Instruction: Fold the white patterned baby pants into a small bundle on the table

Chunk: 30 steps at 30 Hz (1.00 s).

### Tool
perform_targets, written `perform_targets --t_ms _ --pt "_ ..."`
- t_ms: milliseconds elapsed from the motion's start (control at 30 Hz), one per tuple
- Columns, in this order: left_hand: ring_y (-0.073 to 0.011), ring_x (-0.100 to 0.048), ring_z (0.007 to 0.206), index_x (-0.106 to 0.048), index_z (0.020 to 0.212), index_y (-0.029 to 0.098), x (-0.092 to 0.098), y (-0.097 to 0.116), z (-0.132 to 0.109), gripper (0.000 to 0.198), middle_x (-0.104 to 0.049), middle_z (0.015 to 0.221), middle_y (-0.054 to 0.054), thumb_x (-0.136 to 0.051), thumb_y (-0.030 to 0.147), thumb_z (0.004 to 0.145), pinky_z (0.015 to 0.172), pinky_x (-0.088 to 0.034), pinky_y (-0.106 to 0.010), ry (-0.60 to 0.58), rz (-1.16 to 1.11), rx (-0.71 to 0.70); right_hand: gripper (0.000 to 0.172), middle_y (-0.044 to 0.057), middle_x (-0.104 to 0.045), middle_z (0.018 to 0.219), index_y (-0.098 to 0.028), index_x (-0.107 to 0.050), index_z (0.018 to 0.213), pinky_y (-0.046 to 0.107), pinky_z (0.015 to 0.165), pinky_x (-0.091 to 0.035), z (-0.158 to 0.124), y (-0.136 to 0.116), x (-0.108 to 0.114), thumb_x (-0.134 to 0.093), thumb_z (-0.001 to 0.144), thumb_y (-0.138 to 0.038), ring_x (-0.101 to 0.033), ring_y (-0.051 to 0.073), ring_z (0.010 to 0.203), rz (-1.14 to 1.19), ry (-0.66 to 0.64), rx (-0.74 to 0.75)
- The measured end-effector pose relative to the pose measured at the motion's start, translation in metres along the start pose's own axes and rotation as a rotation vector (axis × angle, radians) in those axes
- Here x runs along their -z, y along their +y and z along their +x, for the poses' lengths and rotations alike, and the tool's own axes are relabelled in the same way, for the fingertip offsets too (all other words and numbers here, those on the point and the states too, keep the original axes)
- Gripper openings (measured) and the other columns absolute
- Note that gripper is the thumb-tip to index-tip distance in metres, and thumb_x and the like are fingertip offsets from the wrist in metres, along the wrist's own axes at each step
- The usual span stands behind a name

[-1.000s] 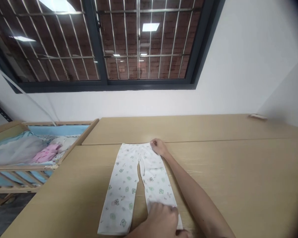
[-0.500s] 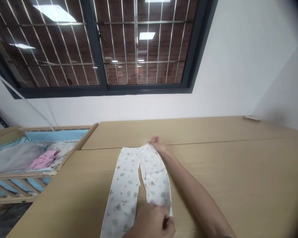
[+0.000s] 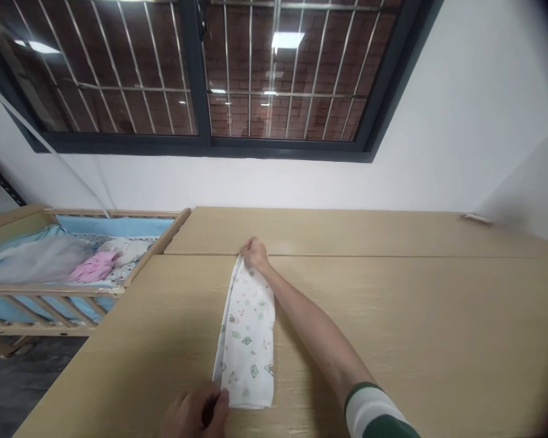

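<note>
Stretching from the fingers of the right hand (image 3: 254, 252) down to those of the left hand (image 3: 198, 413), the white patterned trousers (image 3: 249, 340) are lying folded lengthwise on the counter (image 3: 393, 316). The right fingers are pinching the narrow upper end, while the left thumb and forefinger are gripping the lower left corner at the hem. Along the left side, the layers are showing slightly offset. The right hand is staying close to a seam (image 3: 347, 256) that is crossing the counter. To the right of that arm, the surface is extending widely; on the left, the counter's edge is slanting toward the bottom of the view. Beyond that edge, a wooden cot (image 3: 59, 291) is standing just beside it, holding pink cloth (image 3: 95, 266). Behind, a white wall (image 3: 301, 182) is rising.
</note>
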<state>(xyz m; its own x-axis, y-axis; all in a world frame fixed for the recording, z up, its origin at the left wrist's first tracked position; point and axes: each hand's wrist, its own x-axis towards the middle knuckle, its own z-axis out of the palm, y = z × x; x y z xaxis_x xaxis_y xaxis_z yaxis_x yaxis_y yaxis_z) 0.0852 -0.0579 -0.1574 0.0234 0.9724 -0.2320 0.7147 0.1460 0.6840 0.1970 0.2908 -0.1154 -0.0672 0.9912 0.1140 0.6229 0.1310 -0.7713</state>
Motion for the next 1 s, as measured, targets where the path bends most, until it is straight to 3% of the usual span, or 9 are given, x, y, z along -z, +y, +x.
perform_targets --t_ms 167,333,433,500,600,667,767,867,1000 --pt "-0.0200 -0.067 0.062 -0.059 0.068 0.024 0.001 0.002 -0.005 0.040 -0.070 0.066 -0.003 -0.035 0.037 0.097 0.060 -0.039 -0.028 0.084 0.141 0.019 0.015 0.004 -0.067 0.092 -0.021 -0.057 0.093 0.026 0.066 -0.040 -0.008 -0.005 -0.019 -0.062 0.080 -0.014 -0.062 0.019 0.085 -0.118 -0.031 -0.015" --pt "-0.0229 -0.071 0.071 -0.064 0.074 0.024 0.003 0.015 -0.014 0.034 -0.072 0.070 -0.002 -0.040 0.027 0.097 0.059 -0.036 -0.028 0.147 0.443 0.049 0.015 0.007 -0.068 0.098 -0.020 -0.057 0.098 0.027 0.069 -0.042 -0.012 -0.014 -0.017 -0.062 0.084 -0.017 -0.064 0.021 0.091 -0.189 -0.084 0.033" --pt "-0.0243 -0.071 0.070 -0.065 0.075 0.025 0.005 0.014 -0.021 0.031 -0.072 0.071 -0.002 -0.044 0.032 0.097 0.057 -0.040 -0.027 0.322 0.623 0.064 0.013 0.006 -0.069 0.103 -0.020 -0.057 0.102 0.027 0.075 -0.045 -0.028 -0.023 -0.005 -0.059 0.091 -0.025 -0.064 0.020 0.094 -0.184 -0.140 0.132" --pt "-0.0224 -0.069 0.068 -0.065 0.075 0.025 0.007 0.010 -0.022 0.031 -0.070 0.070 -0.002 -0.048 0.038 0.097 0.059 -0.044 -0.028 0.499 0.695 -0.093 0.015 0.006 -0.069 0.108 -0.021 -0.058 0.106 0.028 0.080 -0.046 -0.051 -0.028 0.009 -0.056 0.095 -0.029 -0.064 0.019 0.098 -0.168 -0.197 0.253" --pt "-0.0213 -0.068 0.078 -0.069 0.094 0.023 0.005 0.006 -0.017 0.023 -0.073 0.088 -0.005 -0.052 0.039 0.097 0.072 -0.050 -0.030 0.704 0.714 -0.531 0.035 0.011 -0.066 0.123 -0.019 -0.056 0.123 0.035 0.092 -0.047 -0.111 -0.031 0.037 -0.054 0.098 -0.042 -0.062 0.024 0.111 -0.150 -0.419 0.589" --pt "-0.0226 -0.068 0.090 -0.067 0.111 0.019 -0.002 0.005 -0.011 0.028 -0.073 0.106 -0.009 -0.048 0.036 0.098 0.078 -0.050 -0.032 0.757 0.723 -0.716 0.049 0.014 -0.058 0.139 -0.019 -0.050 0.139 0.041 0.104 -0.043 -0.157 -0.029 0.053 -0.051 0.099 -0.048 -0.056 0.027 0.125 -0.149 -0.644 0.789" --pt "-0.0240 -0.068 0.095 -0.068 0.116 0.020 -0.019 0.004 -0.004 0.036 -0.073 0.110 -0.009 -0.042 0.039 0.100 0.082 -0.050 -0.035 0.774 0.795 -0.815 0.055 0.013 -0.037 0.159 -0.019 -0.033 0.155 0.041 0.119 -0.028 -0.210 -0.017 0.070 -0.041 0.104 -0.039 -0.032 0.024 0.148 -0.144 -0.897 0.964" --pt "-0.0270 -0.068 0.102 -0.068 0.122 0.026 -0.031 0.000 -0.002 0.042 -0.073 0.113 -0.007 -0.047 0.054 0.097 0.085 -0.049 -0.038 0.773 0.912 -0.892 0.055 0.010 -0.028 0.163 -0.019 -0.027 0.158 0.037 0.125 -0.015 -0.227 0.003 0.074 -0.034 0.107 -0.037 -0.017 0.018 0.154 -0.177 -0.991 0.973" --pt "-0.0312 -0.067 0.107 -0.061 0.135 0.030 -0.035 -0.004 -0.004 0.060 -0.071 0.121 -0.010 -0.046 0.071 0.093 0.084 -0.048 -0.040 0.780 1.027 -0.906 0.064 0.005 -0.015 0.167 -0.029 -0.028 0.159 0.045 0.126 -0.007 -0.203 0.022 0.073 -0.043 0.102 -0.055 -0.010 0.024 0.155 -0.278 -0.955 0.921"
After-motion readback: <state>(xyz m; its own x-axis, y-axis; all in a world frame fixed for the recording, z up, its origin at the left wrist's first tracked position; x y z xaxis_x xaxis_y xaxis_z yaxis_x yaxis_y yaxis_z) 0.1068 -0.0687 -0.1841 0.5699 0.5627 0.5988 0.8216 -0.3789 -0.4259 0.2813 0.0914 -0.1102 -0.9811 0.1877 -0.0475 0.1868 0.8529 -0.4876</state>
